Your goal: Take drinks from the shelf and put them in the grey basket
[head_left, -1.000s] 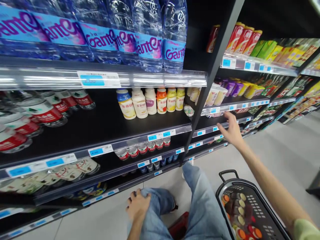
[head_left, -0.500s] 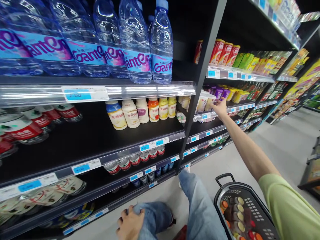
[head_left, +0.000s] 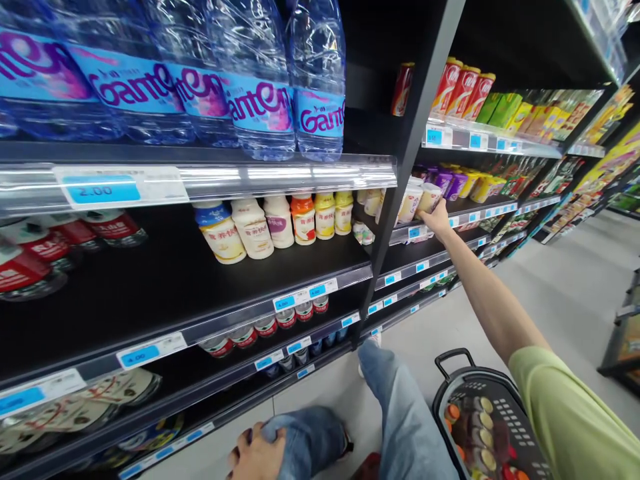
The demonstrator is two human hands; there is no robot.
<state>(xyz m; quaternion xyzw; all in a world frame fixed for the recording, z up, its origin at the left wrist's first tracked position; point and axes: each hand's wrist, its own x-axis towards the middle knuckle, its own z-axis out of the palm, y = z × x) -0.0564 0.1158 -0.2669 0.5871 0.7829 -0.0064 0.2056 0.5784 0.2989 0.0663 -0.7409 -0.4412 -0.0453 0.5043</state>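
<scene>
On the middle shelf of the right-hand bay, my right hand [head_left: 437,220] is closed around the lower part of a white lidded cup [head_left: 429,197], at the front of the shelf. Another white printed cup [head_left: 411,201] stands just left of it, and purple packages [head_left: 455,185] sit behind and to the right. My left hand [head_left: 259,455] rests on my bent knee, its fingers apart and holding nothing.
A black shopping basket [head_left: 439,400] with several lidded bottles or jars stands on the floor at lower right. A dark shelf post [head_left: 417,120] divides the bays. Yogurt-drink bottles [head_left: 257,230] and large water bottles [head_left: 317,100] fill parts of the left bay.
My right hand has moved slightly down and left, from the top of the cup to a grip around its side. The view has shifted a little; my left hand stays on the knee.
</scene>
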